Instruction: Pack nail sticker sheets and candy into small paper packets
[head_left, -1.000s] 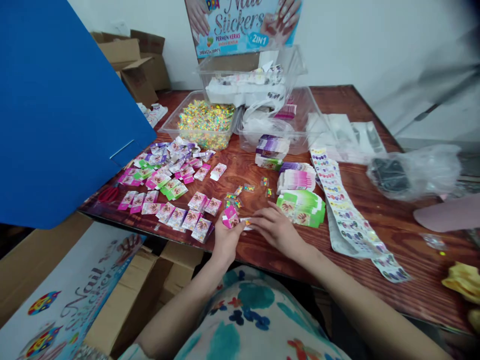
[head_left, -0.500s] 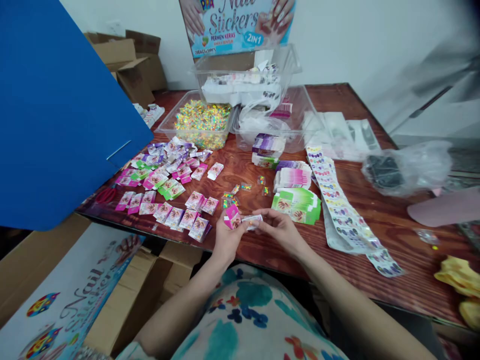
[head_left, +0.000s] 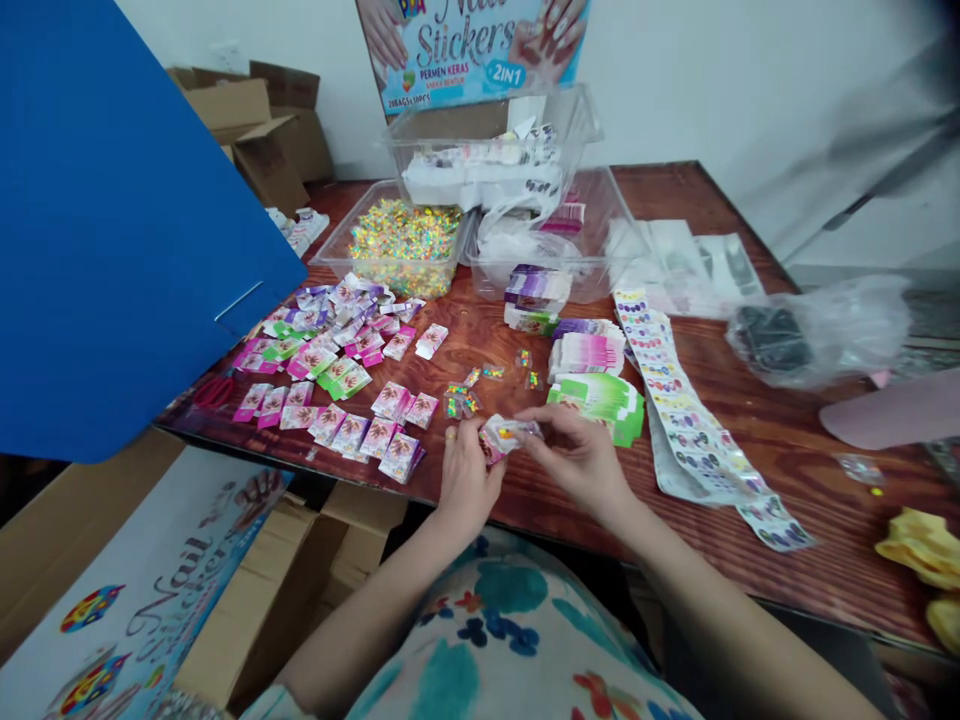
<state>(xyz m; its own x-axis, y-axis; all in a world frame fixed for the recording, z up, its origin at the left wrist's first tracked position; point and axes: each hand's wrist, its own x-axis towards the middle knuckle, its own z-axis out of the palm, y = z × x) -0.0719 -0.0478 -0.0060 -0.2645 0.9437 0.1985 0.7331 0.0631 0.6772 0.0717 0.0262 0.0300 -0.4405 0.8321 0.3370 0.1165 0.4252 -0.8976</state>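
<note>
Low over the table's front edge, my left hand [head_left: 466, 475] is closed round a small pink-and-white box [head_left: 491, 447]. A clear candy sachet [head_left: 511, 431] with yellow bits lies at the box's opening, and my right hand [head_left: 583, 455] pinches its right end. How far the sachet is inside the box is hard to tell. Just beyond my left hand lie several loose candy sachets [head_left: 460, 402]. Beside my right hand are flat green box blanks [head_left: 604, 405] and a pink stack of blanks [head_left: 586, 355]. Closed small boxes [head_left: 377, 438] stand in rows to the left.
A heap of small boxes [head_left: 330, 325] covers the left side. Behind stand a clear tub of candy sachets [head_left: 337, 250] and a tub of sticker strips [head_left: 420, 130]. A long sticker strip [head_left: 686, 420] runs down the right. A blue panel [head_left: 135, 230] blocks the far left.
The small box has turned in my left hand so its opening faces right. The sachet has come up to that opening, and my right hand has shifted slightly right.
</note>
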